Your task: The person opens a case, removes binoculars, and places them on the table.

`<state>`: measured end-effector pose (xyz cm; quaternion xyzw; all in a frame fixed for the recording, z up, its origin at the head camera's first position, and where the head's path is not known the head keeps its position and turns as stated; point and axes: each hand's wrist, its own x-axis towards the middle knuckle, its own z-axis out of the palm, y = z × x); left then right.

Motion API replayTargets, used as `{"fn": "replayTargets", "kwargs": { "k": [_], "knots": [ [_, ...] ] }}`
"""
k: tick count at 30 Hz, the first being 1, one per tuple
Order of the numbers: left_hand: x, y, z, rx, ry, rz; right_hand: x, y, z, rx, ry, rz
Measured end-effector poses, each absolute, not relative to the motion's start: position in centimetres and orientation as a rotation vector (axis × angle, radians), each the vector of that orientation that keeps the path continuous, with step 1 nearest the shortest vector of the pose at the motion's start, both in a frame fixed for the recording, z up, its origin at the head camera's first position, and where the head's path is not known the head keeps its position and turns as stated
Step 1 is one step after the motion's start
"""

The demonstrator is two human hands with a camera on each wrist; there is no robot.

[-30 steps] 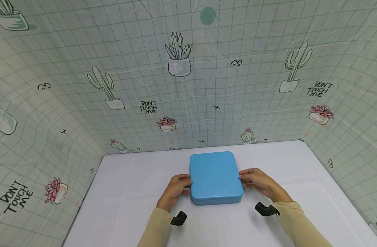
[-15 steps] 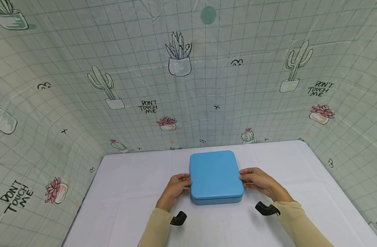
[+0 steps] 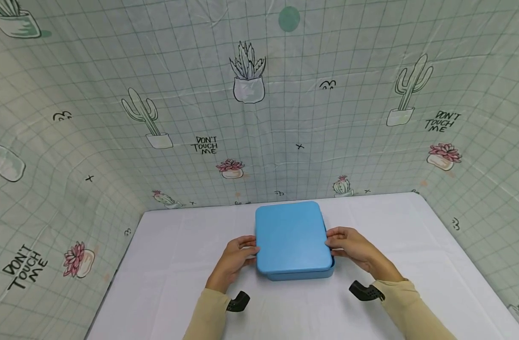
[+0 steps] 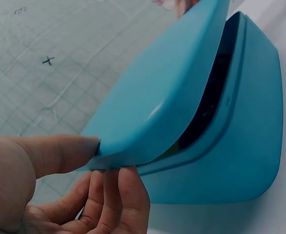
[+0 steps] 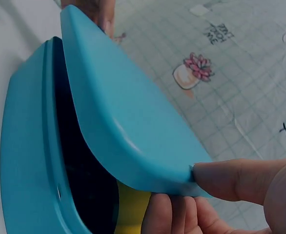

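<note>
a blue box lid (image 3: 291,238) is held by both hands above its blue box base (image 3: 302,275), which is set on the white-covered bench (image 3: 178,264), between the two forearms. the lid's left edge is pinched by the left hand (image 3: 234,257), with the thumb laid on the upper edge and the fingers tucked below; the opposite edge is clamped in the same way by the right hand (image 3: 355,248). in both wrist views a dark gap is shown between lid and rim, and in the right one something yellow (image 5: 132,207) is glimpsed inside, too covered to be named. whether the far edge is touched by the rim cannot be told. the lid is seen shifted slightly leftward over the base.

the step in hand is judged to be the removal of the lid, only partly done. for the next move, an even lift would seem to be called for, with both pinches kept firm until the rim is fully cleared.
</note>
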<state>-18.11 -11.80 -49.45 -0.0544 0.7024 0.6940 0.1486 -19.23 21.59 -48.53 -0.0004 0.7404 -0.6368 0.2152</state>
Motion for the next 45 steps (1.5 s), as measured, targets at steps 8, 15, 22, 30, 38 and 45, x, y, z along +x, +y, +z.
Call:
{"fn": "replayTargets", "kwargs": {
  "k": [8, 15, 22, 30, 38, 45],
  "knots": [
    [-17.2, -13.3, -49.2, -0.155, 2.025, 1.998, -18.7, 20.3, -48.0, -0.055, 2.083, -1.778],
    [-16.8, -14.9, -49.1, -0.183, 2.041, 2.008, -18.5, 18.7, -47.5, -0.100, 2.070, -1.796],
    [-16.3, -16.2, -48.5, -0.205, 2.052, 2.031, -18.4, 17.2, -47.4, -0.119, 2.084, -1.793],
    [-15.8, -18.2, -48.3, -0.238, 2.063, 2.047, -18.2, 14.9, -47.4, -0.134, 2.095, -1.823],
    [-15.2, -20.5, -48.3, -0.284, 2.080, 2.024, -17.9, 12.4, -47.5, -0.132, 2.075, -1.836],
    [-14.5, -22.5, -48.2, -0.332, 2.107, 1.977, -17.6, 10.3, -47.9, -0.161, 2.098, -1.827]
  ]
}}
